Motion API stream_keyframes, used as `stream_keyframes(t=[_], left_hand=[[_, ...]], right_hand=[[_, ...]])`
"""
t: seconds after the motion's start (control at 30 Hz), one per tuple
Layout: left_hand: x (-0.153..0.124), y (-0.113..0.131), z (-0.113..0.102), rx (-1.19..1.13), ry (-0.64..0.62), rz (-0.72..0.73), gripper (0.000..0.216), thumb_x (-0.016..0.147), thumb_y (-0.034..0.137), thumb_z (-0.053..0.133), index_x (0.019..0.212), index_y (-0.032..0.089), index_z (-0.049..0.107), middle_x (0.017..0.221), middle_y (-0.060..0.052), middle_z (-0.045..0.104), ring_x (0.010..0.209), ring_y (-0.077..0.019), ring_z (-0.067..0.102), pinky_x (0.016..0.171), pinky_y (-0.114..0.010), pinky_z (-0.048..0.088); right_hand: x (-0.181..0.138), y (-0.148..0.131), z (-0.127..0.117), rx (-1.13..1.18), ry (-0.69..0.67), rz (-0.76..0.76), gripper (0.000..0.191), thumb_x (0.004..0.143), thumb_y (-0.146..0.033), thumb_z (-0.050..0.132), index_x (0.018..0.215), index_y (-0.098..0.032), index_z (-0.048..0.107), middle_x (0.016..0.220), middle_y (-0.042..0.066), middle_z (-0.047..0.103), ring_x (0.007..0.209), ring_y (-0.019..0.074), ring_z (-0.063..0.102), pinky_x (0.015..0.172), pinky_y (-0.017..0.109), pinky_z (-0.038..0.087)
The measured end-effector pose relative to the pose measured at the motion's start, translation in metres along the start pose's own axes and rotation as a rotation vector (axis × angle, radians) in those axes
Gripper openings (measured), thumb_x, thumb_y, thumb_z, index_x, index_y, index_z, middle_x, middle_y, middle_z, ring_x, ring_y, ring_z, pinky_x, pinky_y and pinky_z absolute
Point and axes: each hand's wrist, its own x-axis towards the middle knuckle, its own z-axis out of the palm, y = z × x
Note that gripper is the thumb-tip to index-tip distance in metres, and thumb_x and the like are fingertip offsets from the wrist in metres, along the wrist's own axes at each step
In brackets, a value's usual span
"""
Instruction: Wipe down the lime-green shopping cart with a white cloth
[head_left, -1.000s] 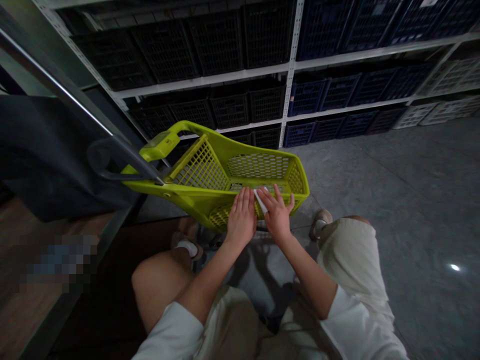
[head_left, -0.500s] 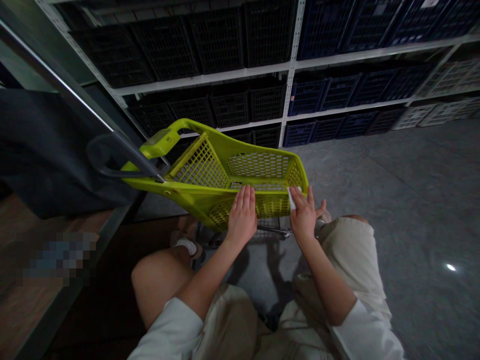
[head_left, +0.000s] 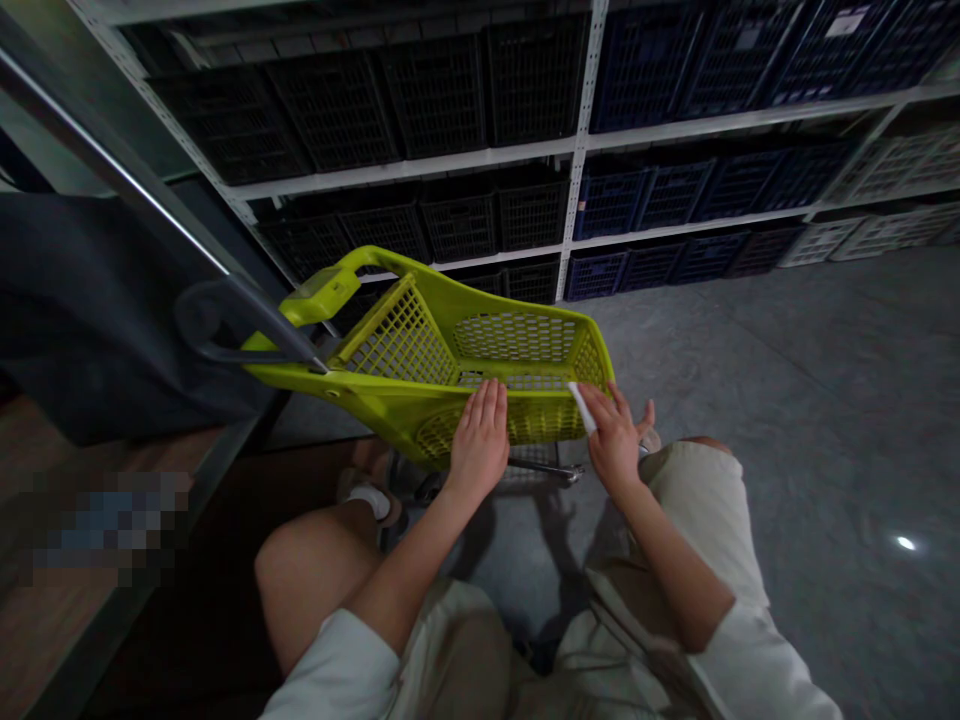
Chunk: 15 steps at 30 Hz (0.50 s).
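A yellow-green plastic shopping cart (head_left: 375,390) with lattice sides stands sideways in front of my knees. My left hand (head_left: 480,440) lies on its near rim, fingers stretched out and side by side, holding nothing. Near the front end of the same side, my right hand (head_left: 616,440) presses a white wipe (head_left: 581,405) against the cart. Part of that wipe is hidden beneath my fingers, and the thumb sticks out to the right. A grey hook-shaped handle piece (head_left: 247,320) rises at the cart's left end.
White metal shelving (head_left: 576,170) spans the back, filled with black crates (head_left: 439,90), blue crates (head_left: 652,60) and pale crates (head_left: 825,238). A wooden-topped bench (head_left: 45,600) stands at left beside dark cloth (head_left: 112,310). A metal pole (head_left: 112,160) slants across the upper left.
My right hand has shifted slightly downward along the cart's side, and the wipe is now tilted. The left hand stays on the rim, a touch lower and further left.
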Motion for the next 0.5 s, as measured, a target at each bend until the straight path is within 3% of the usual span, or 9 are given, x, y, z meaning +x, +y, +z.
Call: stream_keyframes(t=[0.17, 0.33, 0.5], left_hand=[[-0.001, 0.0, 0.003, -0.007, 0.013, -0.003, 0.076, 0.089, 0.015, 0.047, 0.158, 0.003, 0.015, 0.164, -0.021, 0.027, 0.155, -0.0298, 0.02, 0.125, -0.048, 0.025], [-0.001, -0.005, 0.009, -0.014, 0.041, 0.028, 0.082, 0.087, 0.01, 0.046, 0.159, 0.005, 0.006, 0.167, -0.02, 0.018, 0.156, -0.0298, 0.011, 0.125, -0.049, 0.025], [-0.002, -0.01, 0.009, -0.026, 0.033, 0.064, 0.086, 0.086, 0.01, 0.047, 0.159, 0.005, 0.002, 0.168, -0.019, 0.01, 0.156, -0.029, 0.005, 0.126, -0.048, 0.022]], right_hand=[[-0.001, 0.045, -0.004, 0.007, 0.014, 0.003, 0.071, 0.08, -0.005, 0.038, 0.144, -0.035, 0.051, 0.139, -0.001, 0.064, 0.139, 0.0247, 0.041, 0.117, 0.062, 0.004], [0.006, 0.051, -0.004, 0.101, -0.005, -0.022, 0.055, 0.09, -0.013, 0.037, 0.135, -0.033, 0.061, 0.133, 0.001, 0.068, 0.121, 0.0265, 0.048, 0.11, 0.051, 0.021], [0.006, 0.054, -0.006, 0.165, 0.002, -0.067, 0.044, 0.094, -0.019, 0.04, 0.129, -0.032, 0.065, 0.124, 0.002, 0.07, 0.111, 0.0261, 0.051, 0.1, 0.045, 0.028]])
